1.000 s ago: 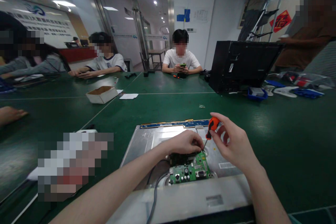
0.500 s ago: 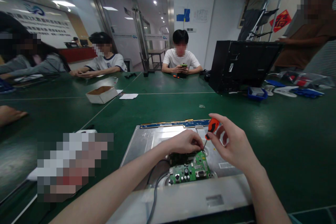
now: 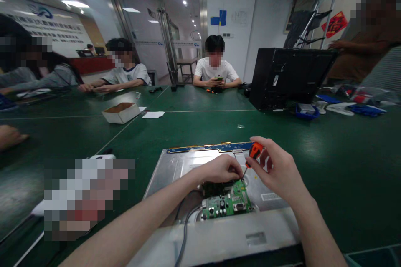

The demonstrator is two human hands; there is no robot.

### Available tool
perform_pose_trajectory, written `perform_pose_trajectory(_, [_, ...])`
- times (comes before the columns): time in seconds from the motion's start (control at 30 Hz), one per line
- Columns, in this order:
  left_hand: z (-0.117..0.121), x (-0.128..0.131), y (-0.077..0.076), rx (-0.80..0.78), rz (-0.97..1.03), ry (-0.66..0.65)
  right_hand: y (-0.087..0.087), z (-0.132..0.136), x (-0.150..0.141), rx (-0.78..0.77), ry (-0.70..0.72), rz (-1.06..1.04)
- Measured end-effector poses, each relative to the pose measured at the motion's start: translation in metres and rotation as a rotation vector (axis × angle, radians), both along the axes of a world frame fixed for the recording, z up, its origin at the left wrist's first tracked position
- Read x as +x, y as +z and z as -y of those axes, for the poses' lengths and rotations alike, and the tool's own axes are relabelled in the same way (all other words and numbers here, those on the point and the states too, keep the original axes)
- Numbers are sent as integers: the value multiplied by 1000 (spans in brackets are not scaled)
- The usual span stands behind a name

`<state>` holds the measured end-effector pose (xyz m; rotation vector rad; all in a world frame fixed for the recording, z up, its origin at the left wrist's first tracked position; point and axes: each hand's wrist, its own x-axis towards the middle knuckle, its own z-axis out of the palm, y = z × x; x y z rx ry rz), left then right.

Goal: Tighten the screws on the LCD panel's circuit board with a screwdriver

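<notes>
A green circuit board (image 3: pixel 227 205) lies on the metal back of a display panel (image 3: pixel 163 179) in front of me. My right hand (image 3: pixel 275 164) grips an orange and black screwdriver (image 3: pixel 256 150), its shaft slanting down to the board's far right corner. Beside the screwdriver's tip, my left hand (image 3: pixel 222 168) has its fingers curled together at the corner. Whatever those fingers pinch is hidden. A grey cable (image 3: pixel 185 229) runs from the board's left side toward me.
A black monitor housing (image 3: pixel 291 77) stands at the back right, near a blue tray (image 3: pixel 307 111). An open cardboard box (image 3: pixel 121 113) sits at the left on the green table (image 3: pixel 200 123). People sit across the table; one person (image 3: pixel 216 69) holds a phone.
The screwdriver handle has turned and tipped slightly right in my right hand, its tip staying at the board's corner. My left hand keeps its place.
</notes>
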<state>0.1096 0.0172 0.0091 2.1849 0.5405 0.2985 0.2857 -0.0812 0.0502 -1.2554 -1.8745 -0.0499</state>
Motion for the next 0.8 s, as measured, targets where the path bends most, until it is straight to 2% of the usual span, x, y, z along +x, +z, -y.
perform_pose_trajectory(0.57, [-1, 0, -2, 7, -6, 0, -2, -1, 1, 28, -23, 33])
perform_pose_trajectory(0.8, [0, 0, 0, -1, -3, 1, 1, 1, -1, -15, 13, 10])
